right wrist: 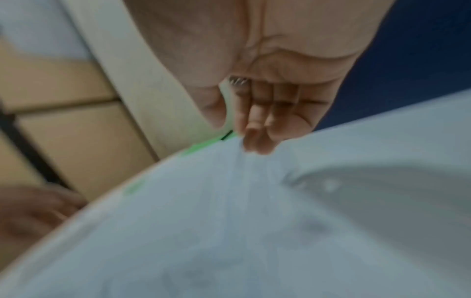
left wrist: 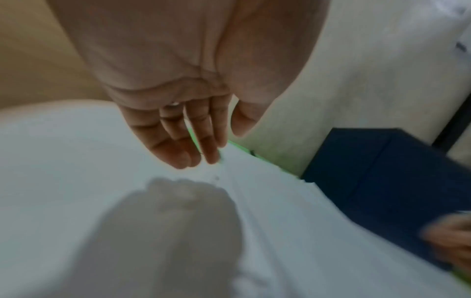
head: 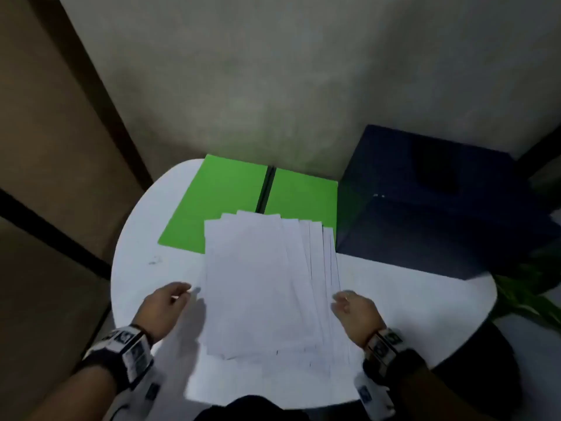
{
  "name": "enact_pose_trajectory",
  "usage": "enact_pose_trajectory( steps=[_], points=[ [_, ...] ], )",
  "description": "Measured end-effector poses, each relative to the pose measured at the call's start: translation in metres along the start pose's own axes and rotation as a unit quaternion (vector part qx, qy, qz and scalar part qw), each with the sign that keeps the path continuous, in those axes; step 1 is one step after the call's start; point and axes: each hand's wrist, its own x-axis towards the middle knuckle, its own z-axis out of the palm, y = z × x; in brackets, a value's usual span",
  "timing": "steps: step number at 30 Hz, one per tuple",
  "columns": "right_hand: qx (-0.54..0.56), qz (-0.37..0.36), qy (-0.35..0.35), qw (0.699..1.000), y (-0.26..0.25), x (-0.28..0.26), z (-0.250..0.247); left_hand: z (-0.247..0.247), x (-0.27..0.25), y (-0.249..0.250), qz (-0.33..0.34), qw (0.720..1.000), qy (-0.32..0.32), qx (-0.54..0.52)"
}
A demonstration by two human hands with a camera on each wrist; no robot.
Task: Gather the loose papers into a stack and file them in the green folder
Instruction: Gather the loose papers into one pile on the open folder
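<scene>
Several white papers point(head: 267, 284) lie fanned in a loose pile on the round white table point(head: 425, 302), their far ends overlapping the open green folder point(head: 218, 202). My left hand point(head: 170, 299) hovers just left of the pile, fingers straight and empty; the left wrist view shows its fingertips point(left wrist: 201, 157) at the papers' point(left wrist: 280, 211) left edge. My right hand point(head: 349, 302) is at the pile's right edge, fingers extended. In the right wrist view its fingertips point(right wrist: 257, 145) touch the papers point(right wrist: 216, 211). A strip of the folder point(right wrist: 201, 147) shows beyond them.
A dark blue box point(head: 440, 202) stands on the table's right rear, against the folder's right side. A grey wall rises behind the table, wooden panels to the left. Green plant leaves point(head: 528, 296) lie off the table's right edge.
</scene>
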Motion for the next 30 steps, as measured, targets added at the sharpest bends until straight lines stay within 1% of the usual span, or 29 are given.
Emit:
enact_pose_trajectory(
  steps=[1,2,4,5,7,9,11,13,14,17,19,20,21,22,24,26,28,30],
  points=[
    [0.033,0.014,-0.002,0.999,-0.012,0.018,0.013,0.013,0.011,0.004,-0.003,1.000,-0.007,-0.009],
    [0.030,0.033,-0.014,0.999,-0.023,0.028,0.024,0.019,0.015,0.015,0.003,1.000,-0.022,-0.007],
    [-0.025,0.047,-0.023,0.998,-0.049,0.047,0.044,0.035,0.028,0.035,0.014,0.998,-0.053,0.009],
    [-0.063,0.058,-0.022,0.996,-0.054,0.053,0.056,0.042,0.033,0.039,0.011,0.998,-0.054,0.011],
    [-0.099,0.098,-0.017,0.990,-0.062,0.056,0.071,0.051,0.039,0.044,-0.008,0.999,-0.035,-0.005],
    [-0.086,0.116,0.000,0.989,-0.068,0.055,0.081,0.054,0.038,0.051,-0.028,0.999,-0.021,-0.034],
    [-0.054,0.123,0.012,0.991,-0.073,0.053,0.089,0.061,0.041,0.051,-0.055,0.996,-0.029,-0.068],
    [0.014,0.139,0.024,0.990,-0.076,0.051,0.093,0.065,0.042,0.051,-0.098,0.991,-0.035,-0.085],
    [0.041,0.146,0.034,0.988,-0.076,0.050,0.094,0.066,0.044,0.050,-0.099,0.991,-0.040,-0.084],
    [0.086,0.142,0.046,0.985,-0.078,0.046,0.093,0.065,0.051,0.049,-0.072,0.994,-0.053,-0.070],
    [0.136,0.138,0.052,0.980,-0.076,0.046,0.090,0.058,0.053,0.048,-0.061,0.992,-0.052,-0.094],
    [0.149,0.140,0.063,0.977,-0.074,0.045,0.089,0.051,0.053,0.046,-0.051,0.991,-0.039,-0.115],
    [0.138,0.149,0.079,0.976,-0.074,0.045,0.087,0.043,0.055,0.041,-0.049,0.988,-0.022,-0.143],
    [0.101,0.166,0.094,0.976,-0.072,0.046,0.087,0.032,0.056,0.036,-0.044,0.985,-0.002,-0.169],
    [-0.008,0.194,0.093,0.977,-0.070,0.046,0.094,0.008,0.059,0.025,-0.037,0.981,0.027,-0.191],
    [-0.072,0.199,0.068,0.975,-0.075,0.046,0.105,-0.016,0.059,0.016,-0.031,0.978,0.033,-0.203],
    [-0.107,0.201,0.057,0.972,-0.082,0.048,0.114,-0.036,0.059,0.008,-0.030,0.973,0.029,-0.227],
    [-0.099,0.214,0.058,0.970,-0.085,0.055,0.119,-0.047,0.062,-0.004,-0.035,0.968,0.019,-0.247]
  ],
)
